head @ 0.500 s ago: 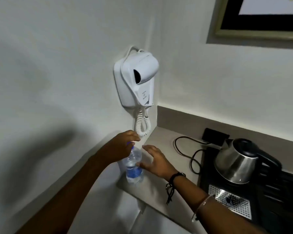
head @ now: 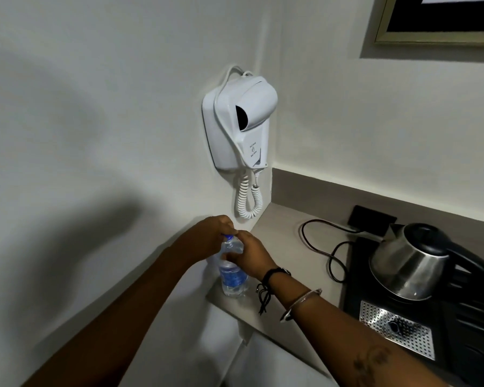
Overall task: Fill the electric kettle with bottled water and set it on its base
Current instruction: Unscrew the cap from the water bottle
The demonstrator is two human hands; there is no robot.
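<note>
A clear plastic water bottle (head: 233,277) with a blue label and blue cap stands upright at the left end of the beige counter (head: 280,236). My left hand (head: 213,236) grips the cap from above. My right hand (head: 249,254) is wrapped around the bottle's upper body. A steel electric kettle (head: 405,268) with a black lid and handle sits on a black tray (head: 458,325) at the right, well apart from both hands. Its base is hidden under it.
A white hair dryer (head: 241,124) hangs on the wall just above the bottle, its coiled cord (head: 248,199) dangling close to my hands. A black power cord (head: 319,247) loops across the counter to a wall socket (head: 372,219). A perforated metal grille (head: 397,331) lies in the tray.
My right hand moved left from beside the bottle and closed around it. My left hand stays on the cap. The view has shifted slightly.
</note>
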